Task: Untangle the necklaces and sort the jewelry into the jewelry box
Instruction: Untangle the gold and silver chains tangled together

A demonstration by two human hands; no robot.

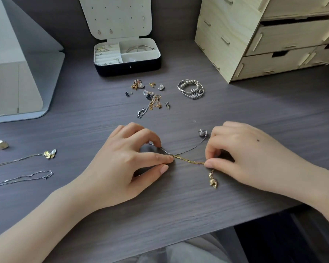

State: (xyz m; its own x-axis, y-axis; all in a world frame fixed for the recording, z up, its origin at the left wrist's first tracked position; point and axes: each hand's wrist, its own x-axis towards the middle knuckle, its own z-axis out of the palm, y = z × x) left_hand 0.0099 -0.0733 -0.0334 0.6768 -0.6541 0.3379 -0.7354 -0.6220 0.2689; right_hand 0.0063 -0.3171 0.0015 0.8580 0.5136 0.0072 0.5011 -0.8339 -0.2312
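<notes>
1. Left hand [125, 164]: pinched on tangle [172, 156] where silver chain [190, 149] crosses gold chain [190, 161], near centre.
2. Right hand [241, 154]: pinched on gold chain above its pendant [213, 180]; a hard pull likely tightens tangle or snaps a link.

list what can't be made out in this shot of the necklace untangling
- head view: the tangle where the gold chain meets the silver chain, covered by the left hand fingertips.
- head view: how the gold chain runs to its pendant, under the right hand.
- head view: the butterfly necklace, chain cut off by the left edge.
- head view: pieces in the jewelry box, too small to name.
</notes>
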